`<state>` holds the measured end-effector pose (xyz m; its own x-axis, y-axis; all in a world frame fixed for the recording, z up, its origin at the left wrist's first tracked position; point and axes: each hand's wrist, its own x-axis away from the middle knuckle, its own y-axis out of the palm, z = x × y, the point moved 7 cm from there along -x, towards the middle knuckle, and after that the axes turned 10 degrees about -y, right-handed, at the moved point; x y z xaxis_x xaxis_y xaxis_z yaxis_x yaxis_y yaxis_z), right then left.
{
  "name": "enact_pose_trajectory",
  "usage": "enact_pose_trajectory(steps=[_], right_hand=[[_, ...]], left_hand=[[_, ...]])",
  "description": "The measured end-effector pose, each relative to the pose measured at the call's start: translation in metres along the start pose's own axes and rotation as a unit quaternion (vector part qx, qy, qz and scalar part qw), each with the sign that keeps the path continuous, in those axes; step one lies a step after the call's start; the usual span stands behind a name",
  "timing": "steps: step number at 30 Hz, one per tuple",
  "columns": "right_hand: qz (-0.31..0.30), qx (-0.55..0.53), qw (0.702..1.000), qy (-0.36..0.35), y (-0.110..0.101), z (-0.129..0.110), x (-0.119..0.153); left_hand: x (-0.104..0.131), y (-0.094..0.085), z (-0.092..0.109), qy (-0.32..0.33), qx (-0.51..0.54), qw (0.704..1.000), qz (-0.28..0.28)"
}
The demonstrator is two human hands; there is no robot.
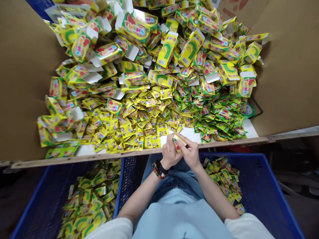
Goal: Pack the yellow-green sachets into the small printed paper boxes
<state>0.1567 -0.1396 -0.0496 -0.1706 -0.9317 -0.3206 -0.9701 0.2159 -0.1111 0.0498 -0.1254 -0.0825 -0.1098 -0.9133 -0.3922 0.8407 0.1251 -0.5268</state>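
Note:
Both of my hands meet at the table's front edge around one small yellow-green carton (177,144). My left hand (169,153), with a dark band and beads at the wrist, wraps the carton from the left. From the other side my right hand (190,153) grips its upper right part, thumb and fingers closed. The fingers partly hide the carton, so I cannot tell whether its flap is closed. Just beyond the hands lie small yellow sachets (139,124). Green sachets (221,116) are heaped to the right.
Many open-flapped cartons (134,28) pile up at the back, between cardboard walls (286,73). Below the wooden table edge (139,153) stand a left blue crate (37,202) and a right blue crate (271,192), both holding filled-looking cartons. A green strip (62,151) lies at the front left.

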Motion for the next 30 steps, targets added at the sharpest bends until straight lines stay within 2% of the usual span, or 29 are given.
enact_pose_trajectory(steps=[3, 7, 10, 12, 14, 15, 17, 18, 19, 20, 22, 24, 26, 28, 30], right_hand=[[-0.023, 0.018, 0.999, -0.024, 0.001, -0.001, -0.004], [-0.108, 0.082, 0.984, -0.119, 0.016, -0.006, -0.004], [-0.134, 0.111, 0.970, -0.167, 0.014, -0.011, 0.005], [-0.116, 0.154, 0.968, -0.161, -0.010, -0.014, 0.014], [-0.073, 0.256, 0.958, -0.109, -0.056, -0.014, 0.025], [-0.049, 0.334, 0.939, -0.063, -0.083, -0.010, 0.030], [-0.018, 0.483, 0.875, 0.002, -0.131, -0.004, 0.038], [-0.006, 0.520, 0.854, 0.002, -0.146, -0.002, 0.037], [-0.010, 0.530, 0.848, -0.009, -0.152, 0.003, 0.032], [-0.015, 0.523, 0.852, -0.031, -0.151, 0.009, 0.023], [-0.027, 0.499, 0.863, -0.074, -0.134, 0.023, -0.001], [-0.035, 0.520, 0.850, -0.078, -0.113, 0.039, -0.028], [-0.042, 0.544, 0.836, -0.058, -0.097, 0.053, -0.049], [-0.049, 0.548, 0.833, -0.048, -0.089, 0.060, -0.060], [-0.009, 0.502, 0.863, -0.061, -0.089, 0.056, -0.061]], left_hand=[[0.001, 0.003, -0.006, -0.025, 0.007, 1.000, -0.007], [0.003, 0.005, -0.012, -0.056, 0.032, 0.998, -0.011], [0.002, 0.002, -0.006, -0.034, 0.053, 0.997, -0.032], [-0.001, -0.002, 0.004, 0.016, 0.037, 0.996, -0.076], [-0.009, -0.009, 0.012, 0.045, -0.011, 0.993, -0.113], [-0.016, -0.015, 0.011, 0.034, -0.048, 0.991, -0.117], [-0.038, -0.026, 0.004, -0.032, -0.150, 0.983, -0.103], [-0.050, -0.029, -0.001, -0.073, -0.208, 0.971, -0.098], [-0.063, -0.029, -0.005, -0.109, -0.262, 0.954, -0.101], [-0.075, -0.026, -0.009, -0.137, -0.308, 0.934, -0.114], [-0.098, -0.012, -0.013, -0.174, -0.369, 0.900, -0.152], [-0.114, 0.003, -0.015, -0.192, -0.392, 0.882, -0.177], [-0.124, 0.011, -0.018, -0.201, -0.387, 0.881, -0.185], [-0.125, 0.009, -0.022, -0.210, -0.361, 0.890, -0.180], [-0.121, 0.002, -0.025, -0.215, -0.301, 0.914, -0.168]])
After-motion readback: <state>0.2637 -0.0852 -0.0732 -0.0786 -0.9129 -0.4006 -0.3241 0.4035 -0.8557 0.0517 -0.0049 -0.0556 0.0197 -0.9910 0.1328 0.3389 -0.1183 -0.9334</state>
